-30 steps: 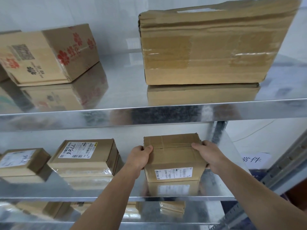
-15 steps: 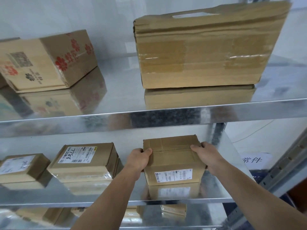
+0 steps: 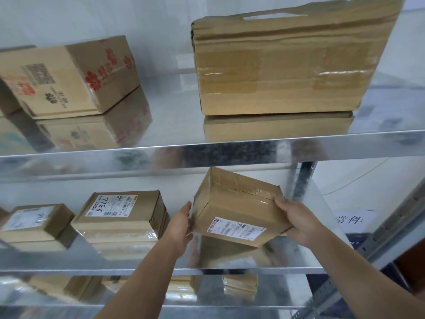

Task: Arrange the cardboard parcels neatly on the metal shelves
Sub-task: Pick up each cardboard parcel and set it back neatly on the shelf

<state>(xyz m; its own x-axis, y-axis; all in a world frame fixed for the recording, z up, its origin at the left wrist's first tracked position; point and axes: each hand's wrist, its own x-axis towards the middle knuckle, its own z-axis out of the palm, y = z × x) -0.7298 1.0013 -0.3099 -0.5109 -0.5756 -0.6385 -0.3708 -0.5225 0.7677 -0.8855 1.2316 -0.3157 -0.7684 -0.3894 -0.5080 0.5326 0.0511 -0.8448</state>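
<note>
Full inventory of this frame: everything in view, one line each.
Shiny metal shelves: three levels, silver, across the frame.
Large cardboard box with a handle slot: 1, brown, top shelf, right.
Cardboard box printed with red flowers: 1, brown and red, top shelf, left, set at an angle.
Taped cardboard parcel with a white label: 1, brown, middle shelf, right, tilted.
Flat cardboard parcel with a handwritten label: 1, brown, middle shelf, centre.
Small labelled cardboard parcel: 1, brown, middle shelf, left.
Lower cardboard parcels: count unclear, brown, bottom shelf.
White paper sign: 1, dark characters, right of the shelves.
Left hand: flat against the tilted parcel's left side.
Right hand: grips its right corner.
</note>
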